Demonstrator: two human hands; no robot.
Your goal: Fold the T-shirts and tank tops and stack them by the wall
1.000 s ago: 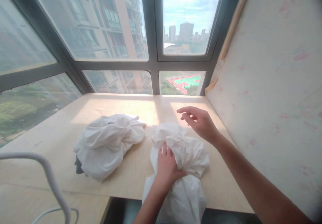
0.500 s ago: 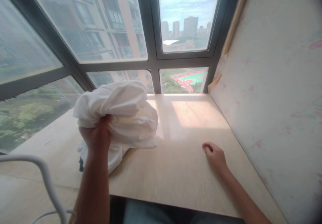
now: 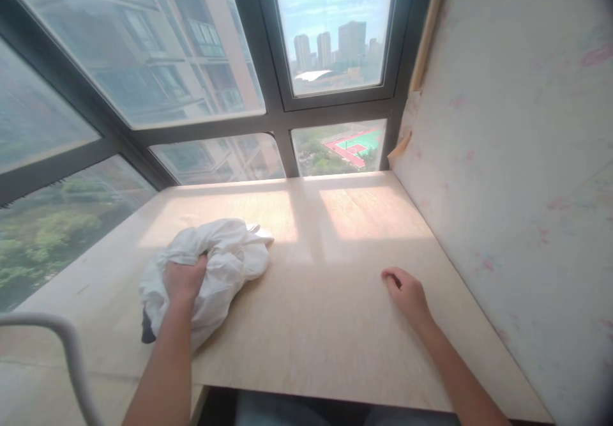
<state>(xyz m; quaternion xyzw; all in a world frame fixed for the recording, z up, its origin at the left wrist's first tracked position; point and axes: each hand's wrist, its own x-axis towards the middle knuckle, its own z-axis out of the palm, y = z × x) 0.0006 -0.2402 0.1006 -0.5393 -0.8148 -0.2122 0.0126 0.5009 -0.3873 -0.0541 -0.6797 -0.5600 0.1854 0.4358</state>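
Observation:
A crumpled white cloth (image 3: 232, 266) lies bunched on the left half of the pale wooden tabletop (image 3: 306, 330). My left hand (image 3: 186, 279) is closed on its upper folds, with the fingers partly buried in the fabric. A dark patch (image 3: 148, 327) shows at the cloth's lower left edge; I cannot tell whether it belongs to it. Well to the right, my right hand (image 3: 406, 292) rests on the wood, fingers curled in a loose fist with nothing visible in them.
Dark-framed windows (image 3: 278, 119) border the far and left sides. A flowered wall (image 3: 517, 190) runs along the right edge. At the lower left, a thick grey-white curved tube (image 3: 71, 343) arches over the surface. Sunlit patches lie near the far edge.
My left hand has come down with the white cloth, which was lifted and now lies lower on the tabletop. My right hand has stayed in place. The view has shifted slightly.

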